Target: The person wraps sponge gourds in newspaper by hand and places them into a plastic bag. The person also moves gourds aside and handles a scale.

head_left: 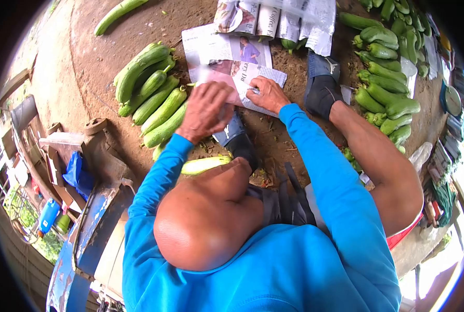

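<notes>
A sheet of newspaper (232,78), partly pink, lies on the ground between my feet, over other printed sheets (206,44). My left hand (207,110) is at its left edge with the fingers curled and slightly blurred; what they hold is hidden. The fingers of my right hand (268,94) are bent and pinch the sheet near its right side. Close to my left hand lies a pile of long green vegetables (156,96), gourds or eggplants by their look. One more pale green vegetable (203,165) lies by my left leg.
Newspaper-wrapped rolls (267,22) sit at the top, with green ends showing. Many more green vegetables (385,83) are heaped at the right, beyond my right foot (323,93). A single vegetable (118,14) lies at upper left. A blue-painted frame (94,223) stands at lower left.
</notes>
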Available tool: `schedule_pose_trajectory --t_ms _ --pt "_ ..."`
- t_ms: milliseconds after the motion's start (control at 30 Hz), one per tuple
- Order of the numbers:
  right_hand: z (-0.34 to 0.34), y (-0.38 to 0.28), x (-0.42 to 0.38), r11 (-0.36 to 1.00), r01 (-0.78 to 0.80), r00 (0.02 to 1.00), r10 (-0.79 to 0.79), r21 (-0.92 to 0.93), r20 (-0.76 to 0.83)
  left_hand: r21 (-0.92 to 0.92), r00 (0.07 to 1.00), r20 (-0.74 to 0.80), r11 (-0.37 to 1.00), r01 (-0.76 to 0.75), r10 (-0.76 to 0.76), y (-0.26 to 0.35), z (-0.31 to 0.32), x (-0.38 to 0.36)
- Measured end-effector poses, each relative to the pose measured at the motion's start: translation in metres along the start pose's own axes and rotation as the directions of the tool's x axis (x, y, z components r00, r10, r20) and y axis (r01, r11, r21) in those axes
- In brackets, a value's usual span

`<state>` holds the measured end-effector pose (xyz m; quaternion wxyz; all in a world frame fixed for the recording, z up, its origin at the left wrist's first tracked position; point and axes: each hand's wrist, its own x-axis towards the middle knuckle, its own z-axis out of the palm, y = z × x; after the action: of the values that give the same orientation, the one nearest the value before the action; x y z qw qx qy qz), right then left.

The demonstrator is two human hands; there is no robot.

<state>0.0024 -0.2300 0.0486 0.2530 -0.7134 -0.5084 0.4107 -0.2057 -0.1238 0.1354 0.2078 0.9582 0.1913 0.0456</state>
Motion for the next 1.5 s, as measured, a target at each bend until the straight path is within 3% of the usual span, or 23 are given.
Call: schedule_pose_trajectory --t_ms 133,200,233,267,333,367,467,500,567,700,800,833,867,933,1000,1133,1200,1267,1333,1400,1433,1500 --pt "-0.010 0.009 0.019 0.998 -0.053 0.991 0.049 0.026 0.124 -0.035 0.997 0.048 0.997 0.069 -0.067 0.006 0.061 -0.005" --pt "-0.012 0.015 0.024 0.999 -0.031 0.996 0.028 0.037 0.080 0.018 0.993 -0.054 0.994 0.108 -0.107 0.003 0.077 0.001" --pt "-0.014 0.019 0.029 0.991 -0.133 0.987 0.134 -0.022 0.089 0.009 0.987 -0.110 0.993 0.119 -0.117 0.003 0.082 0.009" --pt "-0.014 0.021 0.032 0.969 -0.234 0.966 0.241 -0.080 0.092 0.005 0.987 -0.111 0.993 0.120 -0.119 0.000 0.085 0.015" --pt "-0.018 0.024 0.036 0.964 -0.263 0.960 0.265 -0.035 0.088 -0.027 0.983 -0.044 0.984 0.177 -0.178 -0.005 0.086 0.028" --pt "-0.020 0.024 0.039 0.953 -0.290 0.954 0.295 -0.088 0.058 -0.013 0.977 -0.169 0.991 0.131 -0.131 -0.007 0.087 0.036" --pt "-0.026 0.022 0.041 0.909 -0.335 0.941 0.334 -0.248 -0.045 -0.009 0.985 -0.076 0.988 0.157 -0.157 -0.015 0.090 0.050" --pt "-0.029 0.027 0.041 0.894 -0.359 0.932 0.356 -0.268 -0.063 -0.012 0.972 -0.198 0.992 0.125 -0.125 -0.019 0.095 0.055" --pt "-0.035 0.050 0.041 0.882 -0.393 0.919 0.383 -0.259 -0.090 -0.009 0.973 -0.181 0.990 0.144 -0.143 -0.023 0.099 0.064" --pt "-0.059 0.067 0.031 0.832 -0.455 0.875 0.483 -0.317 0.011 0.014 0.963 -0.211 0.984 0.177 -0.170 -0.030 0.108 0.078" --pt "-0.068 0.044 0.010 0.801 -0.406 0.912 0.386 -0.441 -0.138 0.005 0.954 -0.220 0.978 0.208 -0.202 -0.033 0.112 0.084" --pt "-0.072 0.040 0.003 0.823 -0.254 0.967 0.200 -0.507 -0.159 0.040 0.962 -0.171 0.974 0.221 -0.212 -0.036 0.112 0.086" --pt "-0.073 0.036 0.002 0.819 -0.255 0.967 0.202 -0.514 -0.157 0.078 0.967 -0.123 0.970 0.232 -0.222 -0.038 0.111 0.090" --pt "-0.068 0.026 0.004 0.919 0.081 0.955 -0.182 -0.385 -0.233 0.065 0.964 -0.088 0.964 0.258 -0.252 -0.040 0.112 0.099" --pt "-0.043 0.009 -0.003 0.901 0.124 0.981 -0.173 -0.415 -0.084 0.074 0.954 -0.088 0.953 0.293 -0.286 -0.043 0.112 0.105" --pt "-0.001 -0.002 -0.012 0.738 0.025 0.992 -0.100 -0.674 -0.072 0.102 0.952 -0.078 0.948 0.303 -0.296 -0.043 0.110 0.107" --pt "0.003 0.002 -0.003 0.757 0.003 0.984 -0.119 -0.654 -0.133 0.025 0.963 -0.058 0.964 0.266 -0.264 -0.045 0.102 0.104" --pt "-0.004 0.005 0.003 0.726 0.017 0.989 -0.111 -0.687 -0.093 -0.055 0.972 -0.019 0.971 0.234 -0.235 -0.048 0.095 0.095" --pt "-0.009 0.003 0.005 0.702 0.029 0.995 -0.090 -0.711 -0.047 -0.101 0.970 -0.243 0.995 -0.022 -0.003 -0.047 0.088 0.081" --pt "-0.019 0.000 0.026 0.680 -0.072 0.997 0.066 -0.729 -0.037 -0.094 0.983 -0.181 0.995 0.024 -0.040 -0.036 0.079 0.066" --pt "-0.024 0.001 0.031 0.620 -0.041 0.999 0.035 -0.784 -0.025 -0.065 0.988 -0.145 0.997 0.042 -0.051 -0.031 0.077 0.059" --pt "-0.029 0.001 0.043 0.622 -0.022 0.997 0.069 -0.783 0.027 -0.027 0.991 -0.115 0.997 0.067 -0.070 -0.025 0.077 0.050"
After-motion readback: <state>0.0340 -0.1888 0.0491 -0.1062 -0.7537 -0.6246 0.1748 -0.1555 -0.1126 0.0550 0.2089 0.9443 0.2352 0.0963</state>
